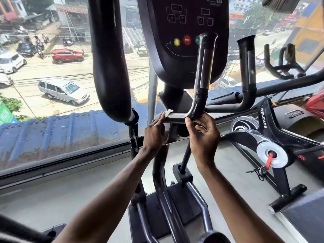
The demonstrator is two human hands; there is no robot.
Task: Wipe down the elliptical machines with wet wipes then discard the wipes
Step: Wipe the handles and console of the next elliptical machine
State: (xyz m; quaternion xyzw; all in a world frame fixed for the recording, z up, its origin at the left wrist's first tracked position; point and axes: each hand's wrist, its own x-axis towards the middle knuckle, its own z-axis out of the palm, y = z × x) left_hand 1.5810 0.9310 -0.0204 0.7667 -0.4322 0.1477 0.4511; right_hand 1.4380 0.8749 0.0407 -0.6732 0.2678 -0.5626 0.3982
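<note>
Left hand (pixel 154 135) with one wipe (pixel 164 114); right hand (pixel 204 135) on handlebar (pixel 196 109)

light: bright daylight via window (pixel 52 85) | edges: fisheye-bent, slightly blurred

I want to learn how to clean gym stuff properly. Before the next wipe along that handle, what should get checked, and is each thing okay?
1. Wipe in the left hand: ok, it is pressed on the handle bar.
2. Bar steadied: ok, the right hand grips the bend.
3. Wipe wet and clean enough: cannot tell, only a small white edge shows.
4. Upright part of the handle free to wipe: ok, nothing rests on it.
5. Buttons on the screen panel safe from knocks: ok, both hands are below it.
6. Bin for the used wipe nearby: cannot tell, none in view.
</note>
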